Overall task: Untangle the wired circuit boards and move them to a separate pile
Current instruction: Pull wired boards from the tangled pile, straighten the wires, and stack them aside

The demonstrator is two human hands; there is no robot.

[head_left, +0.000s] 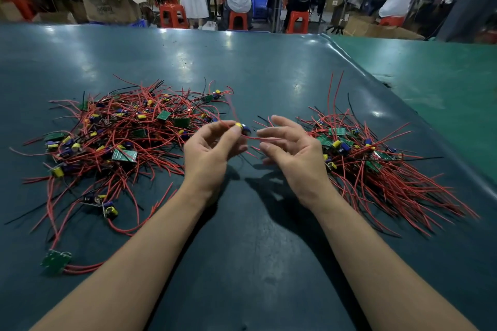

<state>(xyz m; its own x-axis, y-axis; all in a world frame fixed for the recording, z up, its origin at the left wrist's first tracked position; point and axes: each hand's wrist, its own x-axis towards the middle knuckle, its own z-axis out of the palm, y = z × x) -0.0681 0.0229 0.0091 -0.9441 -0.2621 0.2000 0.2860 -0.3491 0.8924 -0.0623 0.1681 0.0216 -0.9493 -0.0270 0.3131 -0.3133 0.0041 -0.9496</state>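
Between two wire piles, left hand (212, 148) pinching circuit board (243, 128), no legible writing

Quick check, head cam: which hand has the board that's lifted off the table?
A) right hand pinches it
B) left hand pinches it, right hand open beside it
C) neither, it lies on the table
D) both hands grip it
B: the left hand pinches the circuit board at its fingertips, while the right hand sits open beside it, with a red wire running toward that hand.
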